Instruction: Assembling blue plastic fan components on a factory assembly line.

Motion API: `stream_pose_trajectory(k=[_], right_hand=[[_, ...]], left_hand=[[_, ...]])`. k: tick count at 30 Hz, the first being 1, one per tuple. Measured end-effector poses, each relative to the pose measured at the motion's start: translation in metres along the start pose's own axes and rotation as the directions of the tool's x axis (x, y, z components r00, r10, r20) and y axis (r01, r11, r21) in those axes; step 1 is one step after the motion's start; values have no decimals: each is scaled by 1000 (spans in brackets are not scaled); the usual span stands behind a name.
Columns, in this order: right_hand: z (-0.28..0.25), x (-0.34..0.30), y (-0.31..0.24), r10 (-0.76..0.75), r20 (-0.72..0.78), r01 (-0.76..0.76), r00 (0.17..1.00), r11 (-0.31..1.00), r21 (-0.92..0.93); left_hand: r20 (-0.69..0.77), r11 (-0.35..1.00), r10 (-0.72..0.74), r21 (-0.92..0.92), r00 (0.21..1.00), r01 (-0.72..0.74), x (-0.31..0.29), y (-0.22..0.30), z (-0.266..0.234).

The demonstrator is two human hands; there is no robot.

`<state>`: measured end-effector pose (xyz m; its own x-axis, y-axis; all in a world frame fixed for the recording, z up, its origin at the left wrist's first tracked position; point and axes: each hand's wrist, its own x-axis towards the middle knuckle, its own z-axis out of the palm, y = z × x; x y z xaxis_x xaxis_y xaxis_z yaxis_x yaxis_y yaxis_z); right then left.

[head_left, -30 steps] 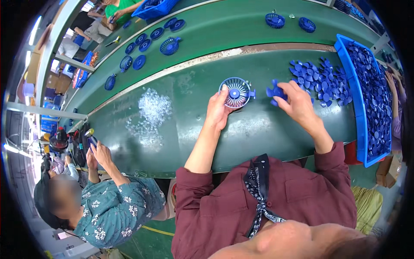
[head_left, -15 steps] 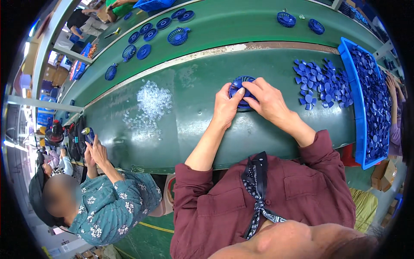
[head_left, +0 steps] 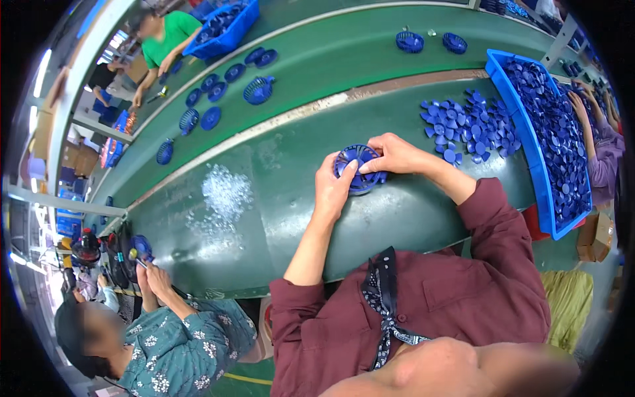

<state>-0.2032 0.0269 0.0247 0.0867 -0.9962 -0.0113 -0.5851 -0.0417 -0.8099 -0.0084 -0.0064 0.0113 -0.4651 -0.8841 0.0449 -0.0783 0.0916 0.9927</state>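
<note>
Over the green work table, both my hands hold a round blue plastic fan cage [head_left: 358,188] with slatted sides. Blue fan blades [head_left: 352,155] sit inside it. My left hand [head_left: 331,188] wraps the cage's left side, its thumb pressing inward near the middle. On the right rim my right hand [head_left: 395,155] grips, thumb and fingers bent over the inside. What lies under the thumbs is hidden. Right of my hands is a loose pile of blue fan blades [head_left: 471,126]. To the left lies a heap of small clear plastic pieces [head_left: 225,190].
A blue bin [head_left: 550,210] full of fan blades stands at the right end. Beyond the table, a green conveyor [head_left: 317,65] carries several cages and discs. At left a co-worker [head_left: 192,337] holds a tool by a blue part; other people stand at far left and right.
My view has shifted. The cage is tilted more toward me, showing its inside, and my right hand has moved round to its right rim. The left co-worker's hands have lowered toward a blue part.
</note>
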Motion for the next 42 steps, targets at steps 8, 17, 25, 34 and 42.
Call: stream_pose_trajectory(k=[8, 17, 25, 34, 42], right_hand=[[-98, 47, 87, -137, -729, -109, 671, 954, -280], [-90, -13, 79, -62, -452, -305, 890, 655, -691], [-46, 1, 53, -345, -319, 93, 883, 793, -602], [-34, 6, 27, -383, -214, 319, 899, 905, -280], [-140, 112, 108, 329, -696, -320, 638, 936, 148]], left_hand=[[-113, 967, -116, -241, 987, 86, 6, -10, -14], [41, 980, -149, -128, 988, 153, 4, -12, -9], [64, 982, -129, -133, 990, 137, 4, -17, -7], [45, 983, -146, -111, 988, 150, 6, -23, -8], [12, 984, -174, -47, 985, 174, 8, -22, -3]])
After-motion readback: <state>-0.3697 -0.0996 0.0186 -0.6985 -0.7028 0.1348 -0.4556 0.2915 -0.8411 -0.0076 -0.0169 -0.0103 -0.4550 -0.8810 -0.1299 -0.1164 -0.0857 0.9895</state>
